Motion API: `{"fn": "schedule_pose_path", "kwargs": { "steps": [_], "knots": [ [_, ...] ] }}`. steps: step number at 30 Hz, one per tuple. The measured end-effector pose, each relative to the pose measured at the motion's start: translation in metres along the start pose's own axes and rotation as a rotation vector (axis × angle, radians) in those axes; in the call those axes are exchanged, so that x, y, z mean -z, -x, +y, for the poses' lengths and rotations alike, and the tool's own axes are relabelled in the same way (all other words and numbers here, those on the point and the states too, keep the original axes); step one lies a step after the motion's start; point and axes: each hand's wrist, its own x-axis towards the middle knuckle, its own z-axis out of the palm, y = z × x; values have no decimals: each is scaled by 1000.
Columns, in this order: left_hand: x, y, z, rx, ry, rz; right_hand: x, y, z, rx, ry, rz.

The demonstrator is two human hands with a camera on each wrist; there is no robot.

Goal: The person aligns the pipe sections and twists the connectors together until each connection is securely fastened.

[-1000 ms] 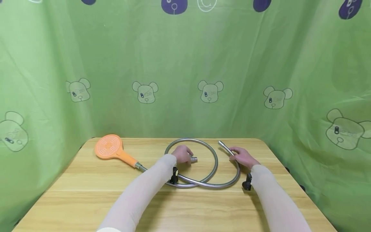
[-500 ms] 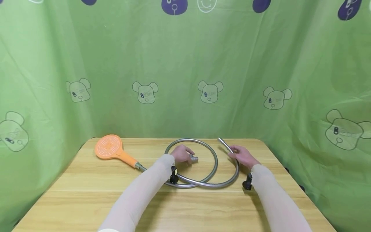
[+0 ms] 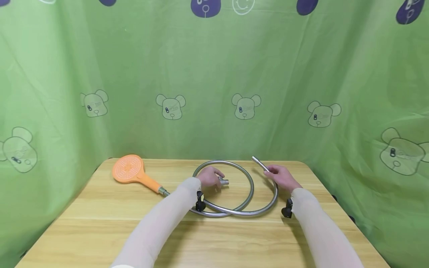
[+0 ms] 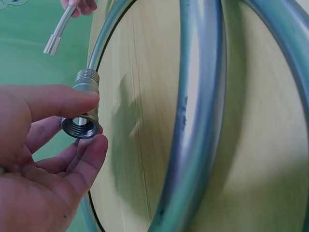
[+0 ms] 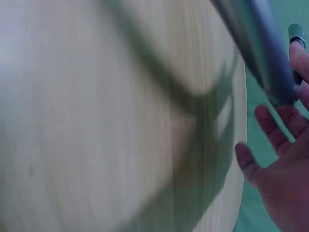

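In the head view my left hand (image 3: 209, 177) pinches a small metal threaded fitting (image 3: 225, 182) above the table, inside a loop of hose. The left wrist view shows that fitting (image 4: 87, 83) between thumb and fingers, outer thread pointing away and a threaded opening facing the camera. My right hand (image 3: 282, 177) grips the silver shower hose (image 3: 249, 213) just behind its free end, which points up and to the left. Seen from the right wrist, the hose (image 5: 263, 48) runs up to thumb and fingertips. An orange shower head (image 3: 128, 169) joins the hose's other end at the left.
The wooden table (image 3: 214, 242) carries the coiled hose, which crosses itself near the middle. A green curtain (image 3: 207, 137) with printed bear faces hangs behind and at both sides of the table. A dark camera sits on each wrist.
My right hand has raised the hose's free end slightly and moved a little along the hose. The left hand keeps the fitting in almost the same place. The head view has shifted slightly.
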Motion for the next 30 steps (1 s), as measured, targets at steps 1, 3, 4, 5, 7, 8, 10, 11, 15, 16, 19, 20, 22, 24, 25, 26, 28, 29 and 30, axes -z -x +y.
{"fn": "schedule_pose_path", "kwargs": {
  "steps": [1, 3, 4, 5, 7, 8, 10, 11, 15, 16, 19, 20, 22, 24, 25, 26, 28, 29, 30],
  "knots": [
    [1, 1, 0, 3, 3, 2, -1, -2, 1, -11, -2, -1],
    [3, 2, 0, 6, 2, 6, -1, -4, 1, -27, -6, -7],
    [3, 3, 0, 9, 7, 5, -1, -5, 1, -36, -8, -13],
    [4, 3, 0, 11, 8, 7, -2, -5, 1, -37, -11, -19],
    [5, 4, 0, 12, 3, 9, -2, -6, 0, -38, -17, -25],
    [5, 4, 0, 12, -2, 10, -2, -5, -1, -31, -17, -34],
    [6, 6, 1, 7, -7, 12, -2, -5, -2, -23, -16, -47],
    [7, 6, 1, 4, -10, 13, -2, -4, -4, -19, -13, -48],
    [10, 11, 4, 1, 3, 16, -3, -4, -8, -4, 6, -71],
    [11, 13, 5, 4, 3, 17, -3, -4, -10, -3, 10, -74],
    [13, 16, 5, 13, -11, 22, -5, -5, -13, 4, 12, -91],
    [14, 17, 5, 14, -16, 23, -5, -5, -14, 2, 9, -98],
    [15, 18, 4, 11, -35, 31, -6, -5, -16, -8, 3, -107],
    [16, 19, 3, 8, -40, 36, -7, -5, -17, -7, 0, -122],
    [16, 20, 3, 7, -38, 39, -7, -5, -18, -10, 2, -124],
    [17, 20, 3, 8, -34, 40, -7, -5, -19, -17, 7, -122],
    [17, 22, 3, 13, -21, 42, -8, -6, -20, -17, 23, -117],
    [18, 23, 3, 17, -15, 41, -8, -7, -20, -11, 33, -117],
    [18, 23, 3, 21, -11, 41, -9, -8, -20, -6, 41, -115]
  ]
}}
